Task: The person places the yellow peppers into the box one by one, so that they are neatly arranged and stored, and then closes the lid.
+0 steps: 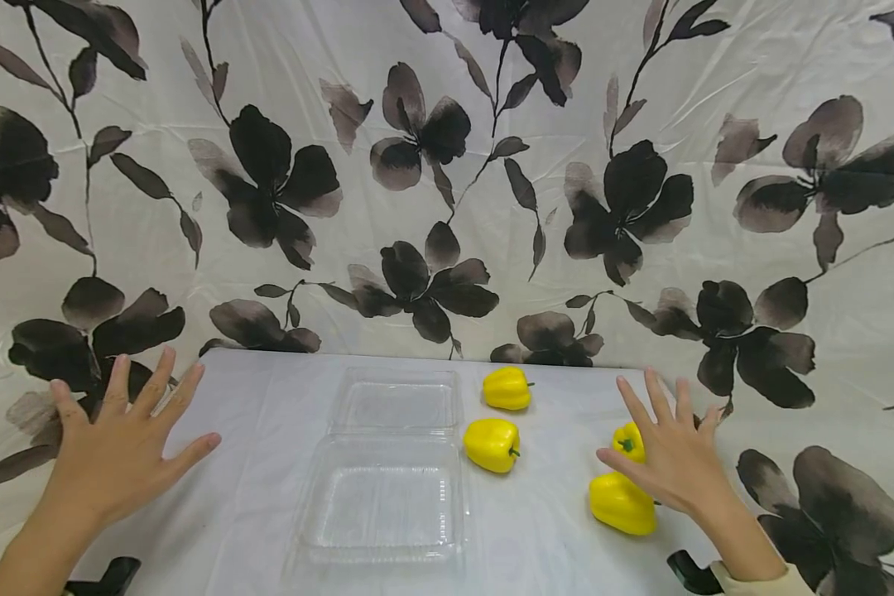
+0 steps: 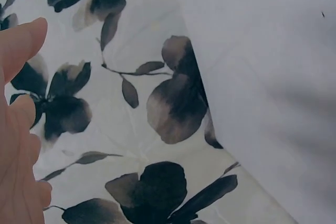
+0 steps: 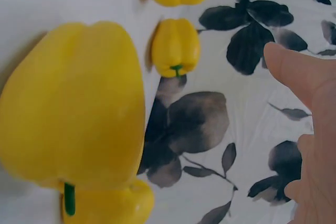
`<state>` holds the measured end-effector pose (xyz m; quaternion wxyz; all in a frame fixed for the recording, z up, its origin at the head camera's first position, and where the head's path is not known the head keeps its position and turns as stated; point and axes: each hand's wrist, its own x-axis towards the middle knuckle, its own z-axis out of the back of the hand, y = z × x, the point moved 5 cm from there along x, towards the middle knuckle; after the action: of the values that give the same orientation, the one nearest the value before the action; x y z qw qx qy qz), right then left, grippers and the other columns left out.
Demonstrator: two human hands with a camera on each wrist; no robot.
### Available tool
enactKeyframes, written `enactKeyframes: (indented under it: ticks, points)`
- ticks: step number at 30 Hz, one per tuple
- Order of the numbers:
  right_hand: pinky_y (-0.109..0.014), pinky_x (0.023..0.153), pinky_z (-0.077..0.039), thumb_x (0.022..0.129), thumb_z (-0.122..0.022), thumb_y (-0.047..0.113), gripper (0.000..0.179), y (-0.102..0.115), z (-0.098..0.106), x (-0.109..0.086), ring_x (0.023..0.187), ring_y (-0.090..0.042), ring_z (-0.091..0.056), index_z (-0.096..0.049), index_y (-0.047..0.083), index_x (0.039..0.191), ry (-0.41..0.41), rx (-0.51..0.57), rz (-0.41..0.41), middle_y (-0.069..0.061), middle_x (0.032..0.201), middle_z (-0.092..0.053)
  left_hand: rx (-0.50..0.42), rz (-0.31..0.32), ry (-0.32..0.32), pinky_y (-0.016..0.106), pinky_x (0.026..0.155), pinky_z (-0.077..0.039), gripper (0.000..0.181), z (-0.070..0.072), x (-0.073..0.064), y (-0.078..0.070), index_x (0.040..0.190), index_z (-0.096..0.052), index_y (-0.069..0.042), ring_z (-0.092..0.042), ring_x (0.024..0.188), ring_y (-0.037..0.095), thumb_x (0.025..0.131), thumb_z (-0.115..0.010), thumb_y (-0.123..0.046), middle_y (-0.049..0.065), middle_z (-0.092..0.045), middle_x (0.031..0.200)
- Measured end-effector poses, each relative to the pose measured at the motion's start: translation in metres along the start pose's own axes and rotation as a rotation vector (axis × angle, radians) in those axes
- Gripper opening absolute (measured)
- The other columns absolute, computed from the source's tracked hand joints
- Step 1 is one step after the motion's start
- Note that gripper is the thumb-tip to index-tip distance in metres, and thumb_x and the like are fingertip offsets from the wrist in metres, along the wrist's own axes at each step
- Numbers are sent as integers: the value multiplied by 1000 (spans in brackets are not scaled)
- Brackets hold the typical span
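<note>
White tabletop (image 1: 246,463) here, faint creases running down near left edge. Beyond far edge, floral cloth (image 1: 447,190) going up to top of head view, and there it is again past left and right edges! Big dark blooms (image 1: 264,182) everywhere, black petals fading to grey-brown, leafy stems (image 1: 521,184) trailing between. Two blooms cut off by far edge: one by far left corner, another right of middle. Sheen and wrinkles high on right. Same print in both wrist views; left one catching tiny dark speck (image 2: 323,14) on tabletop.
</note>
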<state>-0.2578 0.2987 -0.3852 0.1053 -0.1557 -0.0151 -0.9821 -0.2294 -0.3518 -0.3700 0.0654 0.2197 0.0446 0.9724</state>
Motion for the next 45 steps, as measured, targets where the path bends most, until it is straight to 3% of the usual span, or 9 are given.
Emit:
enactKeyframes:
  ticks: [10, 18, 23, 27, 31, 34, 40, 45]
  points:
    - [-92, 110, 4, 93, -58, 78, 107, 26, -5, 15, 156, -64, 1, -8, 27, 172, 57, 78, 21, -18, 178, 5, -94, -40, -6, 85, 109, 22, 107, -7, 0, -19, 172, 0, -32, -4, 157, 60, 94, -62, -73, 13, -4, 179]
    - [-91, 112, 1, 93, -63, 75, 105, 39, -9, 24, 157, -62, 0, -14, 26, 172, 55, 123, 46, -17, 178, -1, -214, -72, -27, 91, 109, 10, 104, -15, 0, -31, 172, -10, -25, -12, 156, 60, 95, -67, -64, 14, -8, 178]
    - [-91, 112, -3, 93, -65, 72, 104, 49, -11, 29, 157, -62, -2, -16, 26, 172, 58, 149, 62, -15, 179, -1, -320, -62, 32, 90, 112, 1, 100, -22, -1, -41, 172, -8, -25, -16, 153, 64, 99, -66, -59, 15, -5, 178]
    - [-90, 113, -6, 93, -65, 72, 103, 56, -14, 34, 157, -60, -6, -16, 27, 172, 66, 163, 69, -14, 179, -3, -437, -26, 115, 88, 114, -8, 96, -28, -3, -48, 172, -6, -26, -16, 154, 63, 102, -64, -57, 9, 3, 179]
    - [-89, 113, -9, 93, -66, 71, 102, 64, -18, 39, 157, -60, -9, -17, 28, 172, 72, 179, 82, -16, 178, -7, -509, -6, 154, 91, 101, -29, 94, -31, -4, -55, 172, -5, -28, -23, 154, 58, 103, -63, -55, 3, 5, 179]
    - [-89, 114, -11, 94, -66, 70, 101, 69, -20, 42, 157, -60, -11, -18, 28, 172, 75, 184, 95, -17, 178, -9, -551, -14, 148, 92, 91, -35, 92, -33, -5, -59, 172, -6, -30, -29, 153, 55, 104, -65, -51, 2, 1, 180]
    - [-87, 114, -16, 94, -68, 67, 100, 80, -22, 47, 155, -61, -17, -21, 24, 171, 84, 186, 107, -19, 178, -10, -719, -29, 145, 87, 102, -31, 90, -40, -7, -69, 172, -11, -32, -25, 157, 50, 103, -69, -43, 7, -9, 179]
    - [-88, 113, -18, 93, -73, 61, 99, 88, -24, 50, 154, -61, -20, -25, 22, 170, 84, 198, 120, -19, 177, -14, -808, -58, 143, 69, 100, -52, 87, -50, -8, -77, 172, -15, -29, -52, 139, 50, 104, -69, -37, 15, -19, 176]
